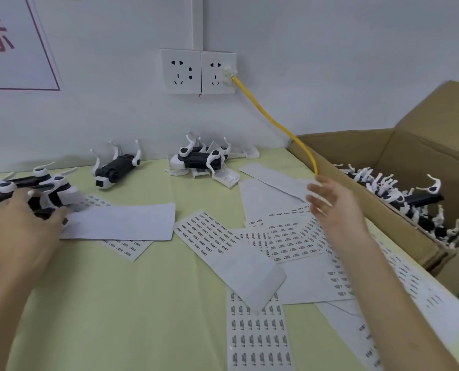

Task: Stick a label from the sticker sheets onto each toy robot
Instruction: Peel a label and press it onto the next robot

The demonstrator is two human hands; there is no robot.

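**Table** [116, 303]: pale yellow-green cover. The near left half is bare, giving open room in front of both forearms. The left edge runs out of view, and the right side is closed off by a box.

**Sticker sheets, near** [259, 336]: one long strip of printed labels lies at the near centre and runs off the bottom edge. More strips lie under the right forearm.

**Sticker sheets, middle** [287, 239]: an overlapping heap at centre right, some printed side up and some blank.

**Blank sheet** [121, 222]: lies flat at centre left, its left end just beside the left thumb.

**Left hand** [19, 231]: palm down at the left edge, fingers curled and grasping the held toy robot [45, 211], a black body. The picture is blurred here.

**Cluster of toy robots** [54, 188]: black and white, legs up, touching the far side of the left hand.

**Right hand** [335, 207]: raised over the middle sheets, fingers spread and released, holding nothing. It is just beside the box's near wall and well apart from every toy robot on the table.

**Cardboard box** [383, 145]: flaps open, at the right. It holds a jumbled pile of boxed toy robots [399, 199], white legs sticking up.

**Single toy robot** [116, 167]: on its back, near the far edge.

**Stacked toy robots** [199, 156]: at far centre, among loose white parts [228, 179].

**Yellow cable** [271, 119]: runs from the wall sockets [181, 70] down towards the box.

**Poster** [17, 49]: on the wall, far left.
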